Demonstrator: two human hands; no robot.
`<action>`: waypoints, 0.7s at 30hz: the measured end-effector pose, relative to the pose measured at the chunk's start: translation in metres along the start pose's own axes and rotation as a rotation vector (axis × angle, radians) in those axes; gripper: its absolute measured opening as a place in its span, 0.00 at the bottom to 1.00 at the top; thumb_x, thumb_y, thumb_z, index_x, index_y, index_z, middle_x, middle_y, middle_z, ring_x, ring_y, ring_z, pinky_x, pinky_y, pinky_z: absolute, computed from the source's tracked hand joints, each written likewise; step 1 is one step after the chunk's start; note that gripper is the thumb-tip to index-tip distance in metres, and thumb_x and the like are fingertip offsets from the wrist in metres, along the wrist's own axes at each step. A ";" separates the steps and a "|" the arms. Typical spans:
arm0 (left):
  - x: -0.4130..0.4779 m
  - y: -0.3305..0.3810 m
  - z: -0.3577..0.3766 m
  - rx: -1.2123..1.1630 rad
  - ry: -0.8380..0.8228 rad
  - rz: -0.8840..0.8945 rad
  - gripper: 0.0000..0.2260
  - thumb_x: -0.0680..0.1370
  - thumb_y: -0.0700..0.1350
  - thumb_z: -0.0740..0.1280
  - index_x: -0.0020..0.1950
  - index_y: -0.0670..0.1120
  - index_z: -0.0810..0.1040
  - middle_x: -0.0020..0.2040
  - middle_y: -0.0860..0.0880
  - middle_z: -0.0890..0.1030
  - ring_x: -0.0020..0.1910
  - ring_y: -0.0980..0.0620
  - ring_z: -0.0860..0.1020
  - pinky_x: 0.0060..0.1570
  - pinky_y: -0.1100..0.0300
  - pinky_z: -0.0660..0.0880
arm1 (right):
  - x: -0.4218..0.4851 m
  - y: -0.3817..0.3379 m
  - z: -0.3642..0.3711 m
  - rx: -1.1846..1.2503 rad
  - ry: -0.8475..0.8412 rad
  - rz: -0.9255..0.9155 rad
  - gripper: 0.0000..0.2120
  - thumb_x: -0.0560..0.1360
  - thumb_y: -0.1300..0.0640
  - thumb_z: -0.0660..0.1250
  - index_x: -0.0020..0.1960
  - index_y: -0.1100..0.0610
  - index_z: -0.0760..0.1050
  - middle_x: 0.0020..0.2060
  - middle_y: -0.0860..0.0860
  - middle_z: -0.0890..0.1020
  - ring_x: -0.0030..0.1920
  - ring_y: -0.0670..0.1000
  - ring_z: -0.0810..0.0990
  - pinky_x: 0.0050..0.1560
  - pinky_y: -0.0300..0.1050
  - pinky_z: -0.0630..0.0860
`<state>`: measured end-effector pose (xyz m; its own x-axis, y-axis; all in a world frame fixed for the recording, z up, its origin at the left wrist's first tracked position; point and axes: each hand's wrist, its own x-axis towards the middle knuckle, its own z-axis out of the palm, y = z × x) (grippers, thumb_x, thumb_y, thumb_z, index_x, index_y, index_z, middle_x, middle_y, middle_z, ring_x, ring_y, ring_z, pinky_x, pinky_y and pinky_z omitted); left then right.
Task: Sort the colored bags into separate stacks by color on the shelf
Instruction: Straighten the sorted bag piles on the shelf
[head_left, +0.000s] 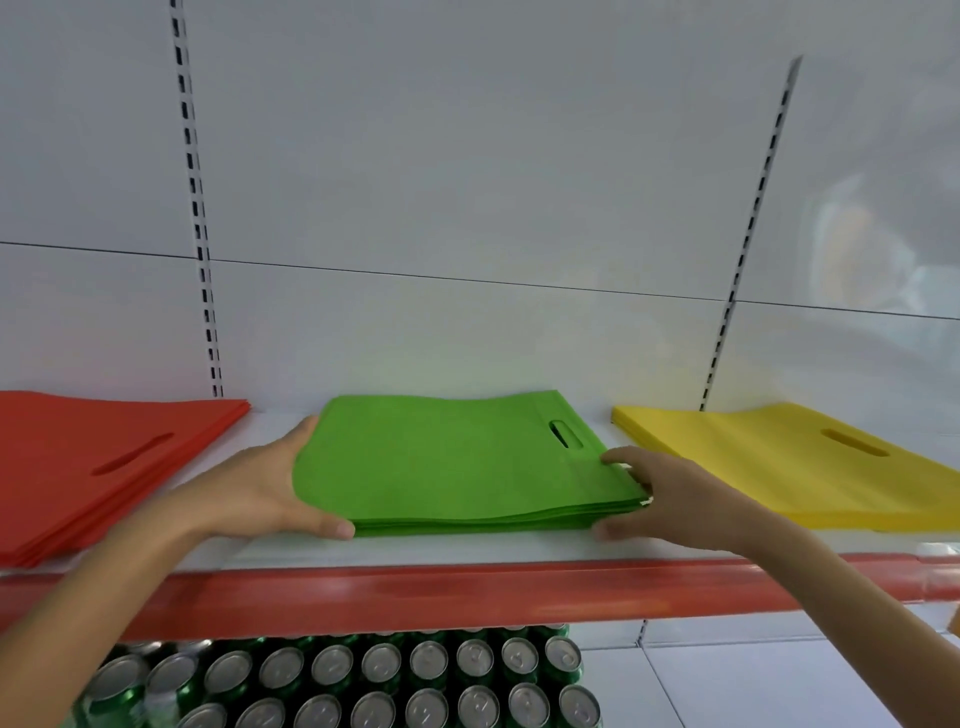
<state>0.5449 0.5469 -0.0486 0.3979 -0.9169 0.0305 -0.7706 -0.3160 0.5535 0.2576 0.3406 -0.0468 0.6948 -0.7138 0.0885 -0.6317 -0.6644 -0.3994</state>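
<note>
Three flat stacks of bags lie side by side on the white shelf. A red stack is at the left, a green stack in the middle and a yellow stack at the right. Each top bag shows an oval handle cut-out. My left hand holds the green stack's left edge, thumb at its front corner. My right hand holds the stack's right front corner, with fingers on top and thumb below the edge.
The shelf has a red front rail and a white back panel with slotted uprights. Below the shelf stand rows of several green drink cans. White gaps of shelf separate the three stacks.
</note>
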 end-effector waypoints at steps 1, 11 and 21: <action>-0.002 0.001 -0.002 -0.081 -0.015 0.003 0.72 0.33 0.72 0.70 0.74 0.57 0.46 0.63 0.64 0.68 0.57 0.66 0.72 0.46 0.80 0.61 | 0.000 -0.001 -0.001 0.006 -0.013 0.011 0.38 0.65 0.43 0.75 0.71 0.49 0.64 0.55 0.48 0.73 0.56 0.49 0.73 0.53 0.39 0.68; 0.003 -0.017 0.001 -0.010 0.061 0.010 0.73 0.33 0.78 0.64 0.74 0.59 0.40 0.64 0.55 0.72 0.62 0.57 0.70 0.47 0.76 0.63 | 0.006 -0.005 0.005 -0.029 0.011 0.056 0.24 0.64 0.39 0.74 0.50 0.54 0.73 0.40 0.49 0.77 0.39 0.48 0.73 0.37 0.41 0.67; -0.003 -0.023 0.009 -0.030 0.182 -0.013 0.53 0.57 0.55 0.80 0.72 0.62 0.50 0.50 0.60 0.76 0.54 0.59 0.73 0.40 0.83 0.64 | 0.001 -0.011 0.010 -0.094 0.056 0.084 0.30 0.64 0.46 0.77 0.59 0.56 0.71 0.53 0.52 0.79 0.48 0.52 0.77 0.43 0.44 0.72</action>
<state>0.5574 0.5547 -0.0692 0.4934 -0.8527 0.1718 -0.7505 -0.3174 0.5797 0.2684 0.3494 -0.0514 0.6199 -0.7769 0.1101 -0.7180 -0.6182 -0.3200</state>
